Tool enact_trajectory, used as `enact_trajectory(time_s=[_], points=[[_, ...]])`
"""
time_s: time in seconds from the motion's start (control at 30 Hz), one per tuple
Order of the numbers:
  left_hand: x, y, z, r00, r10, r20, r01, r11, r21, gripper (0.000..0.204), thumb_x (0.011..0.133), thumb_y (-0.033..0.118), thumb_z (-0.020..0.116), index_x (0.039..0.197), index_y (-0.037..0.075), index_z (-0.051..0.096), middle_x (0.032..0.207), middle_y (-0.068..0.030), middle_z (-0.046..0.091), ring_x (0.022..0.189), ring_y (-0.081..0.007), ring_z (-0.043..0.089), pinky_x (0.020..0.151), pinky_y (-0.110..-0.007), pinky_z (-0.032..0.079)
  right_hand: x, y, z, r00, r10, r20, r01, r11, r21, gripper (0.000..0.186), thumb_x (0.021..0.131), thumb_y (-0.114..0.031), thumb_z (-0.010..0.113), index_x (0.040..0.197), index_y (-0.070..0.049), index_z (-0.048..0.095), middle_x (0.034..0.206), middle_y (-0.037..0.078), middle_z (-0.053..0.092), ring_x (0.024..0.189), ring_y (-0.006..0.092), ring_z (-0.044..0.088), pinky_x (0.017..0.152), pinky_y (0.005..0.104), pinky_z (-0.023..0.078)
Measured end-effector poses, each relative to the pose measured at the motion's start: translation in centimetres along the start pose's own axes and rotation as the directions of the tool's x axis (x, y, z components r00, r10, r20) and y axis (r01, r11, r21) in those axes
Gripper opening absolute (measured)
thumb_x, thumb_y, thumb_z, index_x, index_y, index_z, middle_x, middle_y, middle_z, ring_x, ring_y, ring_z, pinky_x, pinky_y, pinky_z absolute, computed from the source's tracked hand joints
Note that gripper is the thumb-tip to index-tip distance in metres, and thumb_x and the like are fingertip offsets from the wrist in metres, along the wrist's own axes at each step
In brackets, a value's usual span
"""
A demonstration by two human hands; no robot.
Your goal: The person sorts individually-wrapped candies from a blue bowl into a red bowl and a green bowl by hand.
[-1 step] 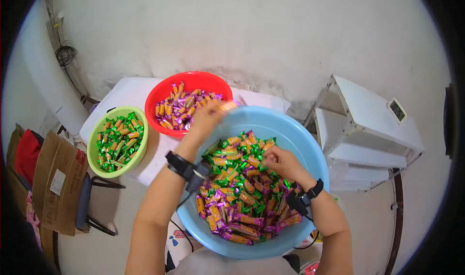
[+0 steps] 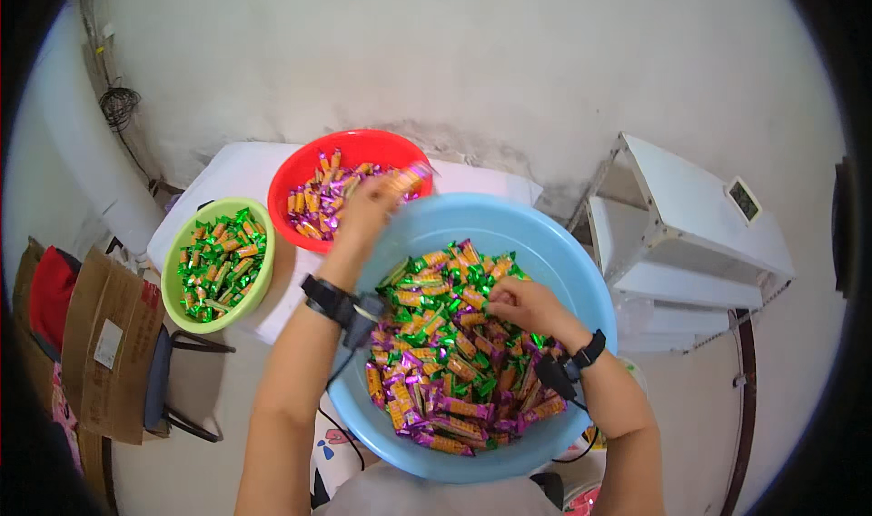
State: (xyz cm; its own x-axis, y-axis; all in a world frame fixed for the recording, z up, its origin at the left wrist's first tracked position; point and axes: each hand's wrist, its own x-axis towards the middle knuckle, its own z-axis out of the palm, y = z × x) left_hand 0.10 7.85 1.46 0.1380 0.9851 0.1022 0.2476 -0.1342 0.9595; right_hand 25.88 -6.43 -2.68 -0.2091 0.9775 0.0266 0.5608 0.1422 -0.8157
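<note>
While your left hand (image 2: pixel 366 212) pinches a purple-wrapped snack (image 2: pixel 409 179) by the red basin (image 2: pixel 363 141), a loose grip could drop it outside; whether your right hand (image 2: pixel 530 309) holds anything, I can't tell.

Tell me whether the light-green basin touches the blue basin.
Apart: the head view plainly shows white cloth between the light-green basin and the blue basin.

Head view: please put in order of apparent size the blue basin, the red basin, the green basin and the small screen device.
1. Blue basin, seemingly nearest the camera
2. Red basin, partly covered by left hand
3. Green basin
4. Small screen device
</note>
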Motion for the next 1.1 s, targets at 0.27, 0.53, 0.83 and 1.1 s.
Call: enact_trajectory(time_s=[0.27, 0.53, 0.83, 1.1], points=[[1.9, -3.2, -2.2, 0.928, -0.155, -0.338, -0.014, 0.893, -0.449, 0.051, 0.083, 0.007, 0.057, 0.130, -0.002, 0.040, 0.115, -0.0125, 0.053, 0.098, -0.0185, 0.056, 0.079, -0.028, 0.048, -1.4, -0.7, 2.0, 0.891, 0.192, 0.412, 0.165, 0.709, -0.686, 0.043, 0.079, -0.045, 0.055, 0.065, -0.006, 0.066, 0.067, 0.016, 0.062, 0.067, 0.0331, 0.062, 0.060, 0.0436, 0.049], [-3.6, 0.3, 3.7, 0.919, 0.094, 0.383, -0.074, 0.995, -0.066, 0.033, 0.085, 0.015, 0.056, 0.116, 0.004, 0.056, 0.098, -0.0079, 0.062, 0.089, -0.0136, 0.057, 0.077, -0.030, 0.046, -0.8, -0.6, 0.7, 0.942, 0.166, 0.292, 0.086, 0.722, -0.686, 0.032, 0.078, -0.036, 0.059, 0.079, -0.004, 0.064, 0.073, 0.016, 0.063, 0.069, 0.0337, 0.062, 0.059, 0.0437, 0.047], [-5.8, -1.2, 6.9, 0.752, 0.148, 0.642, -0.122, 0.989, -0.085, 0.027, 0.088, 0.018, 0.054, 0.111, 0.002, 0.058, 0.088, -0.0069, 0.063, 0.074, -0.0120, 0.060, 0.066, -0.027, 0.048, 0.4, -1.1, 0.5, 0.987, -0.081, -0.137, 0.095, 0.990, 0.100, 0.023, 0.081, -0.020, 0.065, 0.095, -0.005, 0.055, 0.076, 0.009, 0.060, 0.065, 0.0184, 0.058, 0.060, 0.0313, 0.046], [1.6, -2.8, -2.4, 0.989, -0.079, -0.128, 0.018, 0.907, -0.421, 0.037, 0.087, 0.009, 0.053, 0.124, 0.006, 0.049, 0.104, -0.0083, 0.060, 0.077, -0.0095, 0.055, 0.071, -0.025, 0.048, 0.3, 1.5, 3.7, 0.902, -0.419, 0.108, 0.427, 0.823, -0.375, 0.013, 0.080, -0.015, 0.061, 0.086, -0.004, 0.058, 0.081, 0.009, 0.059, 0.073, 0.0215, 0.061, 0.067, 0.0362, 0.049]])
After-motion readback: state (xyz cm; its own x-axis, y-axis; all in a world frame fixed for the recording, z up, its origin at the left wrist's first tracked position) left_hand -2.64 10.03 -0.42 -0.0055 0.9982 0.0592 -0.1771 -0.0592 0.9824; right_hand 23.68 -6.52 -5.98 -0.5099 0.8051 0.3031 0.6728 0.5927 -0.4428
